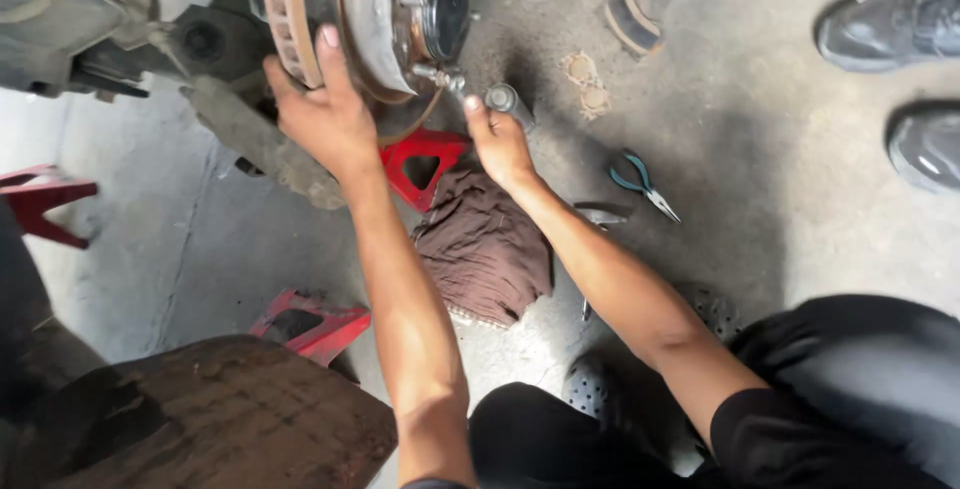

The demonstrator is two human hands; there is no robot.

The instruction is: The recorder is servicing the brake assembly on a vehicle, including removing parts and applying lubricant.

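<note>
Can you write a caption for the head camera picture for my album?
Left hand grips a rusty brake disc while right hand holds a metal socket tool by the wheel studs.

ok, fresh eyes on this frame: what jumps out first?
The rusty brake disc at top centre, with the left hand gripping its edge. Just right of it, the right hand holds a metal socket tool against a wheel stud. Below them on the concrete floor lie a red jack stand, a brown rag and green-handled pliers.

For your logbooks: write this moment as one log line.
left hand: grips brake disc | right hand: holds socket tool at wheel stud
</note>
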